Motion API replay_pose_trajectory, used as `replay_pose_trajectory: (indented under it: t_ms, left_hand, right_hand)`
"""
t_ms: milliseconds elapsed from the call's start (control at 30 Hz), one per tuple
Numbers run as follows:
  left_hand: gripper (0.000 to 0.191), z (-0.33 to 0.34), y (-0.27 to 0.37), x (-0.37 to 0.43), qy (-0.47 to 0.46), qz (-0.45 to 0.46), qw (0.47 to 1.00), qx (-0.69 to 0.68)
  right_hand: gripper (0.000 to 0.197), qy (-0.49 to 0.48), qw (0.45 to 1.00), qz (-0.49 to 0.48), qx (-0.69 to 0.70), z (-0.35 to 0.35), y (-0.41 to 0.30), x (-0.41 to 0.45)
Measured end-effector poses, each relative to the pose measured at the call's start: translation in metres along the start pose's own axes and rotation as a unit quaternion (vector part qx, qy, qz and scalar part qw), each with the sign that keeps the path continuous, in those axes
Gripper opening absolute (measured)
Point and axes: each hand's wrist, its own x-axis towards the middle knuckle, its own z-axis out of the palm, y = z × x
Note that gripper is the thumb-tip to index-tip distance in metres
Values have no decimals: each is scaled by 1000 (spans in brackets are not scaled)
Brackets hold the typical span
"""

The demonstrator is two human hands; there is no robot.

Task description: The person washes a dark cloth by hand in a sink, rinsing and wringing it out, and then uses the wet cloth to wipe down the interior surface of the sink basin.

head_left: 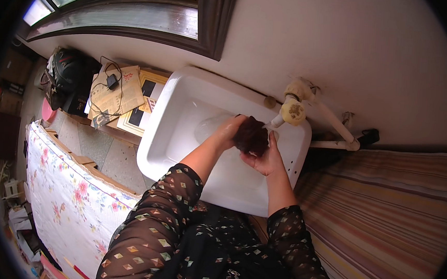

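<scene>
Both my hands hold a bunched dark maroon cloth (pixel 251 135) over a white ceramic sink (pixel 180 93). My left hand (pixel 230 130) grips its left side. Around the right and lower side curls my right hand (pixel 263 158), with the thumb pointing up near the spout. Just above the cloth is the mouth of a plastic tap (pixel 277 121) with a worn yellowish knob (pixel 293 112). A little water seems to run from the spout onto the cloth. The drain area of the basin is partly hidden behind my left hand and forearm.
White pipes (pixel 333 120) run along the wall right of the tap. A striped cloth covering (pixel 389 213) lies to the right. Left of the sink, boxes (pixel 132 109) carry papers and a black power adapter (pixel 112 81); a black bag (pixel 67 70) stands beyond. A floral cloth (pixel 75 195) covers something lower left.
</scene>
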Motion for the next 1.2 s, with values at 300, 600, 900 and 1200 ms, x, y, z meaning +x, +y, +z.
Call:
replay_pose_trajectory:
  t_ms: [300, 600, 900, 1200]
  left_hand:
    - [28, -9, -12, -12, -34, -146, 988, -40]
    - [29, 2, -32, 11, 31, -75, 996, -39]
    - [24, -5, -34, 15, 15, 17, 995, -97]
    - [20, 3, -46, 13, -32, -24, 993, -108]
  right_hand:
    - [13, -1, 872, -400, -281, 10, -10, -5]
    - [17, 100, 480, -634, -597, 42, 41, -7]
    - [15, 117, 711, -522, -456, 31, 20, -1]
    - [18, 222, 896, -362, -128, -3, -8, 41]
